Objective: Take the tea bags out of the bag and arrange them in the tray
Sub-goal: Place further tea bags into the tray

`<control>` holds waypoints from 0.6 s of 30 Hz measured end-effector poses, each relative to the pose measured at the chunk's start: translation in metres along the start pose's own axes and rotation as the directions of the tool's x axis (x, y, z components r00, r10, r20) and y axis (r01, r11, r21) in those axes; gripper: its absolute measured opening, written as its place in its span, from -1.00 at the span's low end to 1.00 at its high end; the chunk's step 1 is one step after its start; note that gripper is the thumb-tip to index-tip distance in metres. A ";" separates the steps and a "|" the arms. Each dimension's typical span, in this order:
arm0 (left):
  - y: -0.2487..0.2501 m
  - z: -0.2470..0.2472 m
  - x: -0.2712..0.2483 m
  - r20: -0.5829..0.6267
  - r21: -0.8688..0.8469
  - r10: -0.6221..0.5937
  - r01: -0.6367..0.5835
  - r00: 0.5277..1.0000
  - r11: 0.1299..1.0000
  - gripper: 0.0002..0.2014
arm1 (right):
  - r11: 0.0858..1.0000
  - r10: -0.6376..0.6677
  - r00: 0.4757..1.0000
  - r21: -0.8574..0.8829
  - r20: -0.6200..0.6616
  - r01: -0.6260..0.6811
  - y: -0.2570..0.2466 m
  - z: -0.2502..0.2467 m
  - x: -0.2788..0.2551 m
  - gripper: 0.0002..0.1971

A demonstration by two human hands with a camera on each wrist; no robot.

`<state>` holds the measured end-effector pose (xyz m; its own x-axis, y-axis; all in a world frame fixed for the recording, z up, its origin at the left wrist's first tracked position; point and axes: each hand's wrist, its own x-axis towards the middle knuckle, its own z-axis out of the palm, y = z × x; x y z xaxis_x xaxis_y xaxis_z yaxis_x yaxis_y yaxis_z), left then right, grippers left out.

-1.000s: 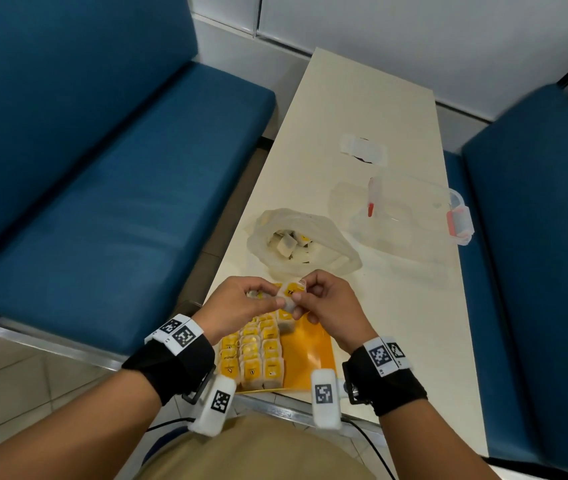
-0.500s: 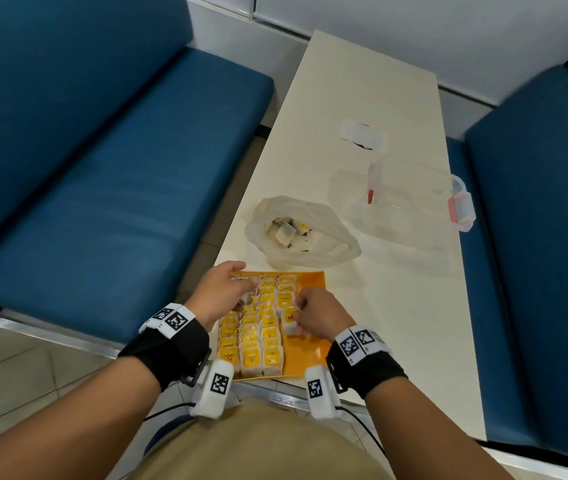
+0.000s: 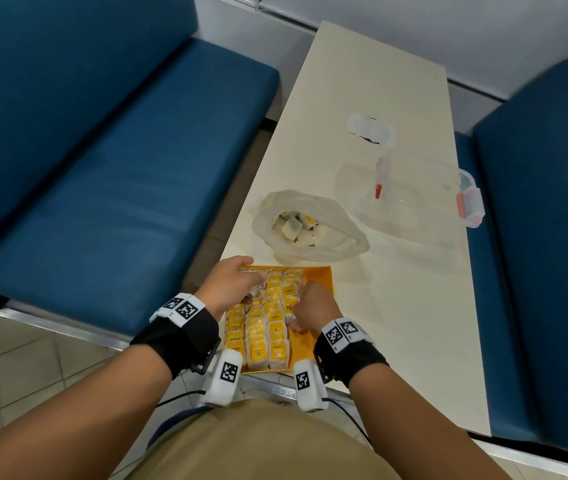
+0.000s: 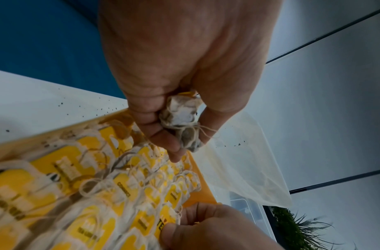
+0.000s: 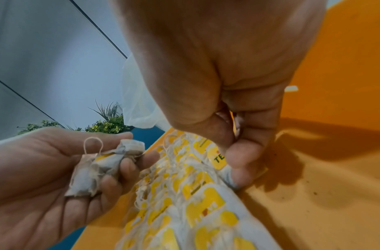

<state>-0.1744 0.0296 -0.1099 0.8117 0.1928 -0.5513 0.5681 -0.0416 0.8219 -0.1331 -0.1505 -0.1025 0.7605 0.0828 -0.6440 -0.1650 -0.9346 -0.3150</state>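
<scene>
From the head view, the orange tray [image 3: 320, 282] of yellow-tagged tea bags [image 3: 268, 341] is sitting on a cream table [image 3: 396, 306] between blue benches [image 3: 102, 168], just before the plastic bag [image 3: 310, 226]. In the left wrist view, the left hand [image 4: 185, 67] is gripping crumpled tea bags [image 4: 180, 116]. In the right wrist view, the right hand [image 5: 223, 76] is pinching a bag whose tag [image 5: 217, 158] is showing "TE".

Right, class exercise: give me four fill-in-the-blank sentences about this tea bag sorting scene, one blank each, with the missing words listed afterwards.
1. The flat tray holding the rows of paper tea bags is ____ in colour.
2. The crumpled bunch of spare tea bags is held in the person's ____ hand.
3. The right hand pinches a tea bag whose yellow tag shows the letters ____.
4. The tea bags not yet sorted lie inside a translucent ____ bag.

Missing words: orange; left; TE; plastic
</scene>
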 end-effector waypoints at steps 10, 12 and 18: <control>0.008 0.000 -0.012 0.078 -0.232 -0.032 0.050 0.996 0.972 -0.67 | 0.993 -0.035 0.994 0.105 -0.103 0.045 -0.002 0.002 -0.006 -0.70; 0.012 -0.004 -0.018 0.121 -0.340 -0.063 0.101 0.991 0.935 -0.70 | 0.984 -0.074 0.986 0.150 -0.148 0.096 -0.003 -0.003 -0.011 -0.75; 0.018 -0.007 -0.030 0.186 -0.402 -0.123 0.190 0.975 0.896 -0.52 | 0.807 -0.408 0.848 0.301 -0.339 0.508 -0.010 -0.022 -0.034 -0.79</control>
<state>-0.1892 0.0300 -0.0772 0.7464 0.0111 -0.6654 0.6084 0.3937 0.6891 -0.1430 -0.1521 -0.0621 0.9248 0.3342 -0.1817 0.0643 -0.6081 -0.7912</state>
